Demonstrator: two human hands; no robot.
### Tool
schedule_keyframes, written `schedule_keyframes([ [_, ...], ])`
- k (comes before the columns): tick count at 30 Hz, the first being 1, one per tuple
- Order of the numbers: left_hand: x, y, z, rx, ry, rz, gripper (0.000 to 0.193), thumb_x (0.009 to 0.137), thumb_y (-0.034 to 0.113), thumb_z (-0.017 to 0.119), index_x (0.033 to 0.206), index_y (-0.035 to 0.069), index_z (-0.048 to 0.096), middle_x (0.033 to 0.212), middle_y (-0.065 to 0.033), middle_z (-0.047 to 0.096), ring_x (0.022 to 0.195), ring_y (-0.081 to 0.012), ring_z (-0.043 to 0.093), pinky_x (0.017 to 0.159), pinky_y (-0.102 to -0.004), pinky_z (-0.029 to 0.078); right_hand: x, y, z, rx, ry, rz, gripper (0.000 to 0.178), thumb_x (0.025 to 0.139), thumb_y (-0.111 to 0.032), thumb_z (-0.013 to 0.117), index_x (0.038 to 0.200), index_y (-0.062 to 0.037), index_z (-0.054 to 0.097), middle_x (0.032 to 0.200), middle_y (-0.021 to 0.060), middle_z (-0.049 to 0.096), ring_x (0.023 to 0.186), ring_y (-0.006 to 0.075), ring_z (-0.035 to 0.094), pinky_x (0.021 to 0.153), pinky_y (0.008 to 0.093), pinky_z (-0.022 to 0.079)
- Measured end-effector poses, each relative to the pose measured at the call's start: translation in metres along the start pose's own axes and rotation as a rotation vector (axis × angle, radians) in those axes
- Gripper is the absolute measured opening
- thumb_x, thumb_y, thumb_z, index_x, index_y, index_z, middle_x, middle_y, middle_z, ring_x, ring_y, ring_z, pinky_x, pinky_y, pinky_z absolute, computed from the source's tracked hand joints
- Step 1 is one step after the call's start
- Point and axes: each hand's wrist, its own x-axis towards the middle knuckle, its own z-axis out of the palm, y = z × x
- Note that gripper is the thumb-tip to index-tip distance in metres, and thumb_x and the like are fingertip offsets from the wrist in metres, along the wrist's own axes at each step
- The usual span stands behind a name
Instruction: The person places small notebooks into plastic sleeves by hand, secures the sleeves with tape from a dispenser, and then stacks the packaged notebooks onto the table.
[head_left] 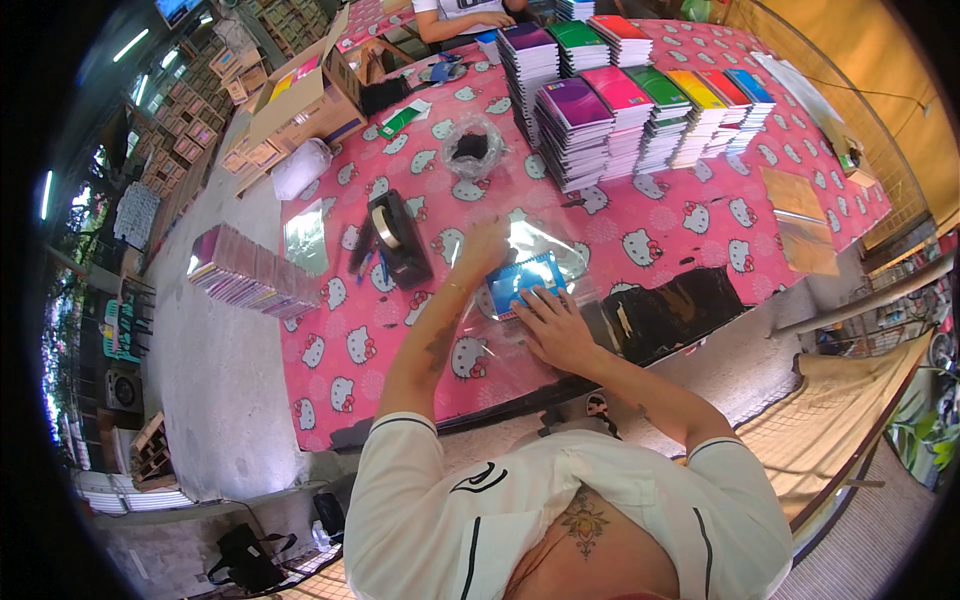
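A blue spiral notebook (pixel 526 277) lies on the table in front of me, with clear plastic bags (pixel 548 236) around and beneath it. My right hand (pixel 552 322) rests flat on its near right part, fingers spread. My left hand (pixel 484 246) is at the notebook's far left corner, its fingers curled together at the plastic; what they pinch is too blurred to make out. Left of that arm stands a black tape dispenser (pixel 401 240) with a roll of tape, pens beside it.
Stacks of colourful notebooks (pixel 575 135) stand at the far right. A row of wrapped notebooks (pixel 250 272) lines the left edge. A clear bag with a dark centre (pixel 471 147), an open carton (pixel 300 105) and brown board (pixel 799 220) lie around. Another person (pixel 465 18) sits across the table (pixel 345 385).
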Motion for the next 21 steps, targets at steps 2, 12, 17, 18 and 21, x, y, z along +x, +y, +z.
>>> schedule_keyframes([
  [2, 0.002, 0.012, -0.008, -0.045, 0.049, -0.064, 0.015, 0.085, 0.016, 0.064, 0.096, 0.007, 0.063, 0.097, -0.0158, 0.066, 0.095, -0.0371, 0.062, 0.076, -0.0488, 0.048, 0.001, 0.004, 0.000, -0.039, 0.002, -0.006, 0.062, 0.080, -0.024, 0.067, 0.139, -0.0117, 0.049, 0.145, 0.0130, 0.045, 0.135, 0.0308, 0.041, 0.111, 0.0535, 0.028],
  [12, -0.069, 0.078, -0.037, -0.241, 0.269, -0.011, 0.009, 0.085, 0.013, 0.062, 0.090, 0.006, 0.065, 0.086, -0.0171, 0.065, 0.080, -0.0373, 0.064, 0.070, -0.0482, 0.050, 0.004, 0.008, 0.007, 0.021, -0.049, -0.002, 0.056, 0.081, -0.025, 0.066, 0.133, -0.0087, 0.054, 0.145, 0.0162, 0.043, 0.138, 0.0350, 0.036, 0.111, 0.0587, 0.025],
  [17, -0.090, 0.121, -0.018, -0.217, 0.358, -0.266, 0.009, 0.079, 0.010, 0.061, 0.085, 0.006, 0.066, 0.084, -0.0135, 0.066, 0.082, -0.0348, 0.064, 0.070, -0.0451, 0.052, 0.000, 0.015, 0.030, -0.124, -0.026, -0.091, 0.053, 0.085, -0.030, 0.063, 0.132, -0.0069, 0.057, 0.145, 0.0177, 0.043, 0.142, 0.0373, 0.031, 0.114, 0.0631, 0.017],
  [18, -0.091, 0.123, -0.016, -0.219, 0.360, -0.261, 0.010, 0.081, 0.010, 0.061, 0.088, 0.005, 0.067, 0.085, -0.0139, 0.066, 0.081, -0.0347, 0.065, 0.069, -0.0447, 0.052, -0.002, 0.015, 0.032, -0.136, -0.034, -0.101, 0.054, 0.086, -0.031, 0.062, 0.133, -0.0064, 0.057, 0.146, 0.0179, 0.043, 0.143, 0.0375, 0.030, 0.115, 0.0634, 0.016],
  [21, -0.093, 0.125, -0.016, -0.242, 0.341, -0.269, 0.013, 0.086, 0.010, 0.062, 0.095, 0.003, 0.069, 0.088, -0.0150, 0.068, 0.079, -0.0342, 0.066, 0.067, -0.0438, 0.052, 0.001, 0.019, 0.032, -0.118, -0.097, -0.105, 0.057, 0.088, -0.034, 0.059, 0.138, -0.0057, 0.053, 0.147, 0.0181, 0.042, 0.143, 0.0380, 0.029, 0.115, 0.0632, 0.016],
])
